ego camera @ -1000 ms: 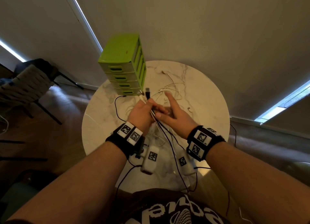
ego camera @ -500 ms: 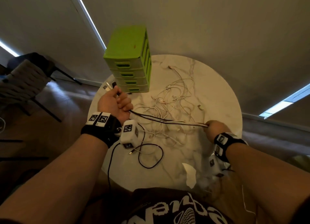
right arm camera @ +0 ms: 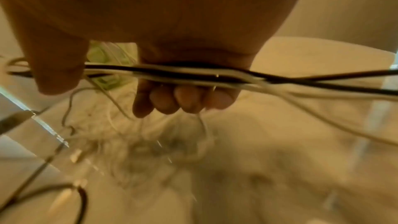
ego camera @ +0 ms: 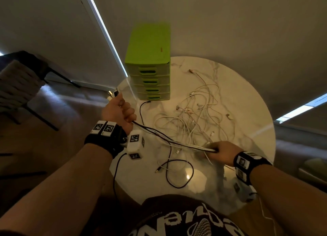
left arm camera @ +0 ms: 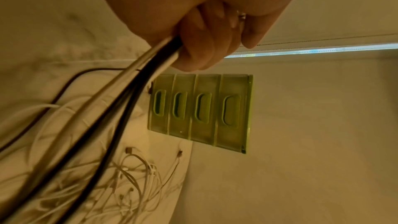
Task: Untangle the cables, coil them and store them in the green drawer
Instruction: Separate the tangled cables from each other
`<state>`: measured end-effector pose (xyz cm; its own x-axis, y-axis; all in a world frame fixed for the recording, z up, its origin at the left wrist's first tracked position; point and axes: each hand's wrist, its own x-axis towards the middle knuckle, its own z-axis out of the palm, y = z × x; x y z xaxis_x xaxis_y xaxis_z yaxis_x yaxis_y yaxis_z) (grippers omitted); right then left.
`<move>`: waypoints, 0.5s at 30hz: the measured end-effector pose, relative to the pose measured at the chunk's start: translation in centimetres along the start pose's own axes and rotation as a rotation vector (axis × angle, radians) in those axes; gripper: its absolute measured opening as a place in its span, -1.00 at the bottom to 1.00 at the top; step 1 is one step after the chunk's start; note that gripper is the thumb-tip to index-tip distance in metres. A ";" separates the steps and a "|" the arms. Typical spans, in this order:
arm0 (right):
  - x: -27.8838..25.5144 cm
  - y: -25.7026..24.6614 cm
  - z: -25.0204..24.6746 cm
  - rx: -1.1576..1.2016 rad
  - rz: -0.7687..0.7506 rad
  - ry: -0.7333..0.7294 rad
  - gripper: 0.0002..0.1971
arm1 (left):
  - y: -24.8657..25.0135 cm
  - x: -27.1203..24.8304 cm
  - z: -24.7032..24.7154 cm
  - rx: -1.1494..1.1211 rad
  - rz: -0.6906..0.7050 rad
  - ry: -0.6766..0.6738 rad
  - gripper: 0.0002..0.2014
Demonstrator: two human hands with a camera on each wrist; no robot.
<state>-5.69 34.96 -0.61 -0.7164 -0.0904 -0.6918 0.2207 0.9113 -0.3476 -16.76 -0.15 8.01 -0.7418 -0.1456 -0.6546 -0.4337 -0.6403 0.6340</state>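
While your left hand (ego camera: 118,112) fists the plug ends beyond the table's (ego camera: 251,101) left edge, the cable bundle (ego camera: 169,138) runs taut, rightward and toward you, into your right hand (ego camera: 221,153), whose fingers curl round it. Beyond that span lies the white tangle (ego camera: 194,115); the green drawer unit (ego camera: 150,76), drawers closed, stands nearer your left hand.

Black and white cables (ego camera: 175,142) stretched taut, tangle (ego camera: 196,115) beside shut green drawer (ego camera: 150,80)
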 end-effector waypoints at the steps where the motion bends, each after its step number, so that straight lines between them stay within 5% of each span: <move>1: -0.3 -0.9 -0.8 0.030 -0.044 0.035 -0.76 | 0.1 0.4 -0.5 0.019 0.001 0.011 -0.58; 8: 0.5 -9.2 -5.2 0.142 -0.340 0.514 -0.85 | -0.5 2.4 -3.4 0.119 -0.052 0.063 -0.68; 11: 2.6 -14.1 -4.2 0.053 -0.503 0.489 -0.85 | -1.2 2.2 -4.3 0.200 -0.140 0.026 -0.67; 15: 5.7 -17.7 -1.1 -0.024 -0.471 0.346 -0.78 | -2.2 1.9 -5.9 0.331 -0.228 -0.048 -0.66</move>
<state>-14.39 18.77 2.25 -0.9091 -0.3554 -0.2174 -0.1866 0.8139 -0.5502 -14.14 -3.44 2.94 -0.6270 0.0127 -0.7789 -0.7257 -0.3732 0.5780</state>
